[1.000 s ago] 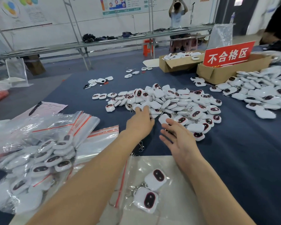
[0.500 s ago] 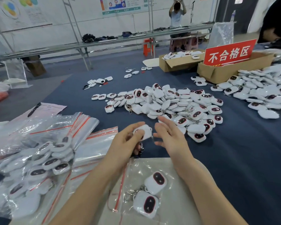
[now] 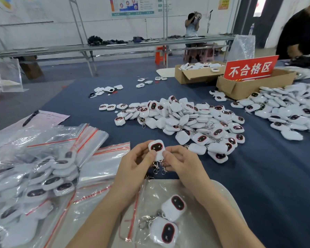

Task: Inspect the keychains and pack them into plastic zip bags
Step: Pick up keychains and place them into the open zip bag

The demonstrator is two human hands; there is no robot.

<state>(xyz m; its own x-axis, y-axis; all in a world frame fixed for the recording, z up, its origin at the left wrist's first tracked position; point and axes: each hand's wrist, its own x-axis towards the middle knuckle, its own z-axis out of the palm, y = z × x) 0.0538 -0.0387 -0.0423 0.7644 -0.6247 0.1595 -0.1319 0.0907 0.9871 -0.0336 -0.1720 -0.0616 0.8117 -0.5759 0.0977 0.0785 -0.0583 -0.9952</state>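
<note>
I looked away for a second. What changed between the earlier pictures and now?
Both hands drew back from the pile toward the person. The left hand took one keychain; the right hand joined, and both now pinch it, its dark face turned to the camera. The pile, the near bag and the boxes stayed put.

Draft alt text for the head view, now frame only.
The left hand and right hand pinch a white rounded-square plastic keychain with a dark red-rimmed face above a clear plastic zip bag holding two such keychains. A loose pile of the same keychains lies beyond on the dark blue tablecloth, with filled bags at left.
</note>
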